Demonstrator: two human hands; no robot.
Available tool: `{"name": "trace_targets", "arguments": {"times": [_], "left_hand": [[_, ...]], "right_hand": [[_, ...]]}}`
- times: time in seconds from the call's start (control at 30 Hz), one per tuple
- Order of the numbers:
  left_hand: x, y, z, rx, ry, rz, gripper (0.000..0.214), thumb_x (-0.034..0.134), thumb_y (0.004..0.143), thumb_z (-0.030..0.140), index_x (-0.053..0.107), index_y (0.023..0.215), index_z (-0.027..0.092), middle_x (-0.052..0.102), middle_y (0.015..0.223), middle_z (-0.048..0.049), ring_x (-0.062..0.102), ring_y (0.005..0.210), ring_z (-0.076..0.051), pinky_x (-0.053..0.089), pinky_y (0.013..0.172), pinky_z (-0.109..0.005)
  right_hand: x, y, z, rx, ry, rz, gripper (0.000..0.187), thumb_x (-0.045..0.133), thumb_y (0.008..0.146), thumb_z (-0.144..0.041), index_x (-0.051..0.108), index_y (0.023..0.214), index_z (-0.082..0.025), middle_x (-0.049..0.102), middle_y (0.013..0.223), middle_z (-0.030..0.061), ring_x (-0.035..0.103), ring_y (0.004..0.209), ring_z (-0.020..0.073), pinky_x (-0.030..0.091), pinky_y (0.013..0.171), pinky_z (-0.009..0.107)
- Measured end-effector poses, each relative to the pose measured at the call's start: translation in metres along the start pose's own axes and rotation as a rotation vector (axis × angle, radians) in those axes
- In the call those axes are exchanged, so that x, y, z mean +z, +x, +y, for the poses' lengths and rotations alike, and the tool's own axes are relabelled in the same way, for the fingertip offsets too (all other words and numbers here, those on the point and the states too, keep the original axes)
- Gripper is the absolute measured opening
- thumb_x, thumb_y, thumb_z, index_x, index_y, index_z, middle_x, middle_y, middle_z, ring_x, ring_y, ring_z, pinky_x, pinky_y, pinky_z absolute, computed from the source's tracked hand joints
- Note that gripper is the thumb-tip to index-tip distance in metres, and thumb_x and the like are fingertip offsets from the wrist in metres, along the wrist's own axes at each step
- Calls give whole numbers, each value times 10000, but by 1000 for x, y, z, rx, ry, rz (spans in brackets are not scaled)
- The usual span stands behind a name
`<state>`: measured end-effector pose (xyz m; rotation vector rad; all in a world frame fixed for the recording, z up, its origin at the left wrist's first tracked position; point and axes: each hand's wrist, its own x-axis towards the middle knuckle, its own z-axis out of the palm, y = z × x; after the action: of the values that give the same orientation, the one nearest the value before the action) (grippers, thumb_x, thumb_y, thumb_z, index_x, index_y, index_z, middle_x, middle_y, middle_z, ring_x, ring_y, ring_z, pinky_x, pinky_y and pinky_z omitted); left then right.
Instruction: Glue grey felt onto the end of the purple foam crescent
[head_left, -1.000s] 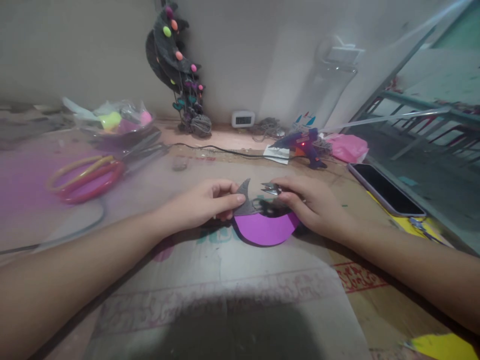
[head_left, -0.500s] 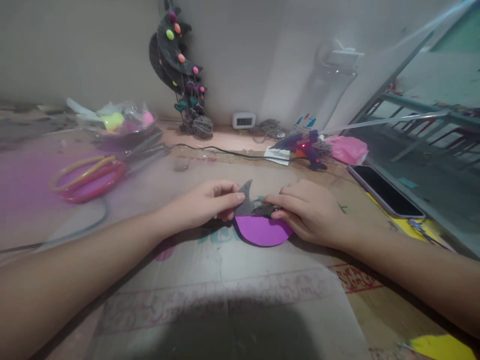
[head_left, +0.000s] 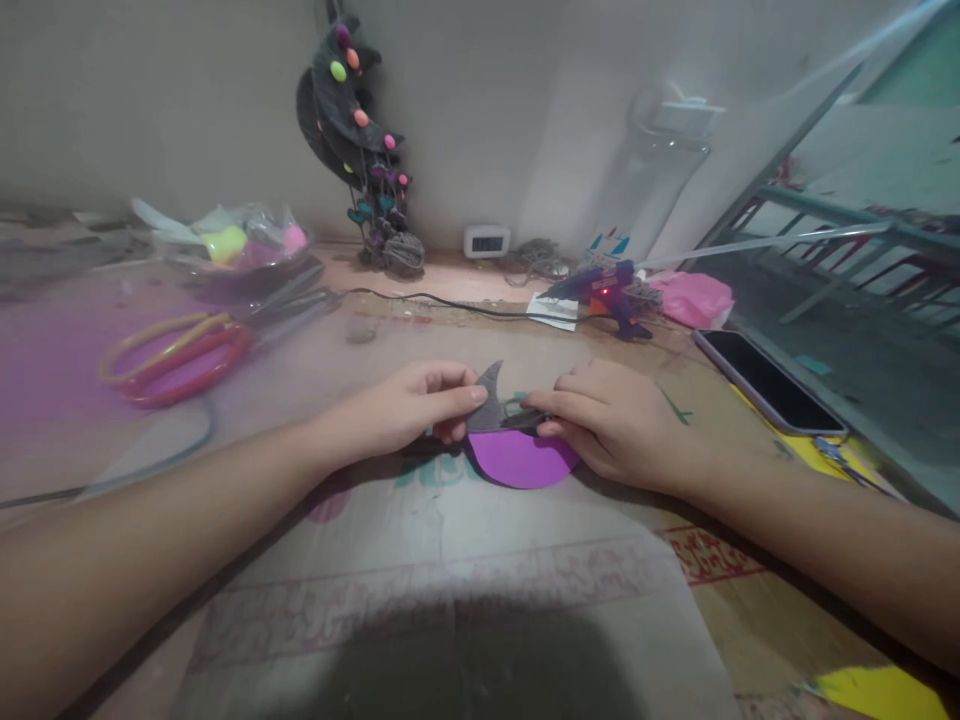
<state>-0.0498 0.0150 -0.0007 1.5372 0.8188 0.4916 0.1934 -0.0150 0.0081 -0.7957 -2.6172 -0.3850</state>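
Note:
Between my hands is a dark grey crescent-shaped piece (head_left: 488,408) that looks like felt, its left horn pointing up. Below its edge shows a rounded bright purple piece (head_left: 523,462), which lies against the grey one. My left hand (head_left: 409,405) is closed, thumb and fingers pinching the grey crescent near its left horn. With thumb and forefinger, my right hand (head_left: 619,420) pinches the crescent's right side and hides that end. Whether the two pieces are joined I cannot tell.
Scissors (head_left: 176,362) lie at left, near a plastic-wrapped bundle (head_left: 240,245). Behind are a hanging moon ornament (head_left: 337,120), a small clock (head_left: 487,241), a glue gun (head_left: 611,295) with its red light lit, and a clear bottle (head_left: 652,170). A phone (head_left: 769,380) rests at right.
Both hands and the two pieces hold nearly the same place. The whole view has shifted very slightly; the grips look unchanged.

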Motion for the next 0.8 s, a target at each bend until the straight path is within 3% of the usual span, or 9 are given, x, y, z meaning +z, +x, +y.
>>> {"name": "trace_targets", "arguments": {"times": [0.23, 0.4, 0.5, 0.67, 0.73, 0.8], "left_hand": [[1, 0, 1, 6, -1, 14, 292, 544, 847, 441, 503, 711, 187, 537, 534, 43, 410, 460, -73, 261, 451, -215], [0, 0, 1, 2, 5, 3, 285, 546, 854, 432, 506, 717, 186, 534, 542, 43, 412, 457, -69, 259, 446, -210], [0, 0, 0, -4, -5, 10, 277, 541, 860, 433, 510, 739, 186, 526, 548, 45, 405, 454, -65, 255, 435, -202], [1, 0, -1, 0, -27, 11, 276, 548, 854, 445, 510, 757, 190, 510, 553, 48, 406, 457, -69, 253, 428, -197], [1, 0, -3, 7, -41, 5, 278, 545, 856, 446, 509, 758, 188, 500, 550, 51, 404, 462, -68, 252, 436, -195], [1, 1, -4, 18, -53, 7, 287, 546, 854, 453, 508, 756, 186, 498, 547, 51, 402, 466, -68, 251, 440, -195]], "right_hand": [[2, -2, 4, -22, -60, -2, 271, 469, 948, -333, 662, 988, -146, 625, 696, 34, 514, 632, 151, 308, 605, 296], [1, -1, 0, 8, 25, -3, 284, 448, 956, -324, 665, 976, -142, 628, 680, 40, 536, 627, 154, 329, 597, 293], [-3, 1, 2, 130, 168, 17, 285, 449, 949, -318, 654, 1052, -149, 684, 812, 64, 599, 731, 168, 401, 659, 287], [2, 2, 37, 573, 241, 207, 319, 503, 912, -330, 649, 1140, -160, 696, 1048, 95, 637, 932, 224, 472, 798, 343], [10, 1, 54, 605, 222, 167, 338, 520, 900, -336, 651, 1155, -157, 684, 1061, 104, 631, 946, 238, 474, 827, 377], [16, 0, 64, 543, 166, 94, 374, 550, 879, -337, 634, 1194, -153, 659, 1086, 123, 611, 968, 257, 462, 856, 422]]}}
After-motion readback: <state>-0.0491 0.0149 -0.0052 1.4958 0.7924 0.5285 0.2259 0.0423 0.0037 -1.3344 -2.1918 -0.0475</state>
